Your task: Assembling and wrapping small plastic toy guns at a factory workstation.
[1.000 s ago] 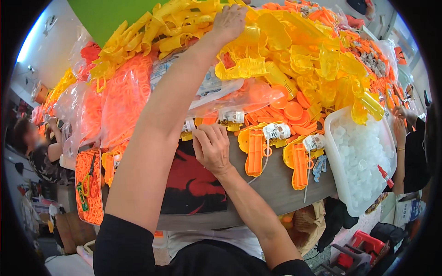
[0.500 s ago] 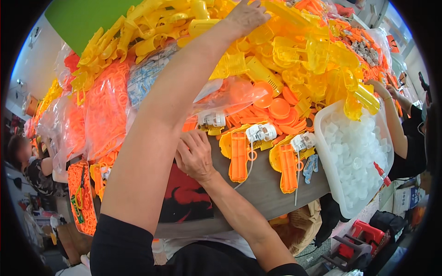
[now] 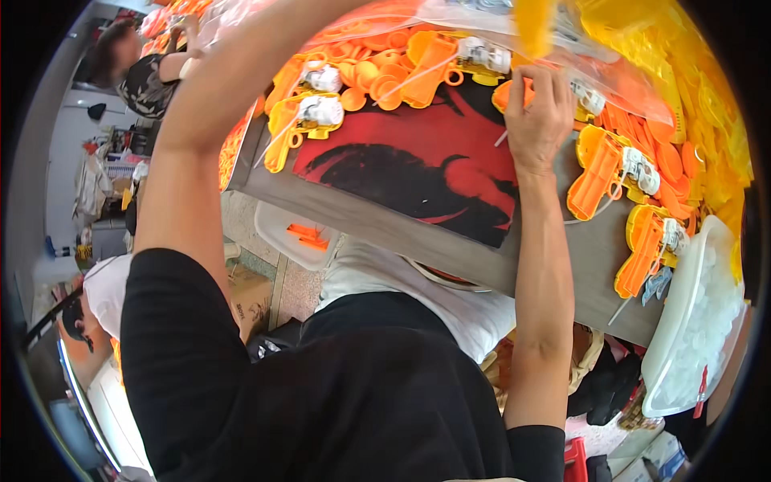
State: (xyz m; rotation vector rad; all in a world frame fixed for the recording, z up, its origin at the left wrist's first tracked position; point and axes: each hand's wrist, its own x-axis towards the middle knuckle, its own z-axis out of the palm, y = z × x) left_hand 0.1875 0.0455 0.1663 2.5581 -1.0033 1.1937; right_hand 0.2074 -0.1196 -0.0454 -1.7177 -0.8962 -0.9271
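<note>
My right hand [image 3: 541, 116] curls over a toy gun half [image 3: 514, 94] with orange and yellow parts, most of it hidden under the fingers. A white tube sticks out below the hand, and a white mechanism [image 3: 588, 95] shows just past it. My left forearm [image 3: 241, 72] runs out of the upper edge, so the left hand is out of sight. Above my right hand hangs a motion-blurred yellow plastic part [image 3: 533, 26]; what holds it is hidden. Similar toy gun halves lie at the right [image 3: 596, 181] and left [image 3: 303, 120], each with a white mechanism.
A red and black mat [image 3: 418, 165] lies on the grey table [image 3: 361, 207]. Round orange caps [image 3: 385, 80] are piled behind it. At the right, yellow shells [image 3: 707, 104] form a heap beside a white tub [image 3: 671, 345] of translucent pieces. Another person [image 3: 148, 76] sits at the far left.
The view has swung, bringing the mat and left-hand toy guns into sight. My left hand has left the yellow heap and the frame. A blurred yellow part now appears above my right hand.
</note>
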